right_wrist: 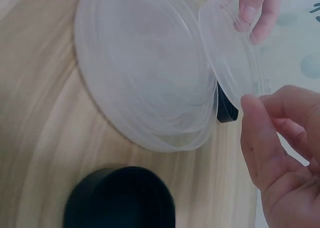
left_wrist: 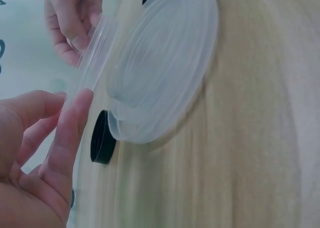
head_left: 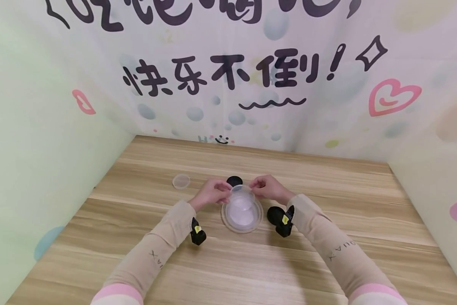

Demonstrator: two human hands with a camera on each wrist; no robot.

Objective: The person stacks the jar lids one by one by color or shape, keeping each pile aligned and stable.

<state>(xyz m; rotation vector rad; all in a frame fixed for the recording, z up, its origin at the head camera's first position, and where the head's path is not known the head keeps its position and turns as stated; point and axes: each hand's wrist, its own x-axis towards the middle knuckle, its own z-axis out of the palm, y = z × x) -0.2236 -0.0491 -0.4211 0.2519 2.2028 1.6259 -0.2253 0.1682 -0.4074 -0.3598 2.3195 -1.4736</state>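
Both hands hold a round clear plastic lid (head_left: 242, 195) between them, raised and tilted over the front of a stack. My left hand (head_left: 213, 192) pinches its left edge between thumb and fingertips. On the opposite edge, the thumb and fingers of my right hand (head_left: 269, 188) pinch it too. Below lies a stack of larger clear round lids (left_wrist: 170, 58), slightly off-centre on one another. In the right wrist view the held lid (right_wrist: 227, 48) stands steeply beside that stack.
A black round cap (head_left: 234, 181) lies just behind the stack, and another black cap (right_wrist: 120, 198) is to its right, near the right wrist. One small clear lid (head_left: 181, 181) lies to the left on the wooden table (head_left: 327, 178). Printed cloth walls (head_left: 228, 118) enclose the back and sides.
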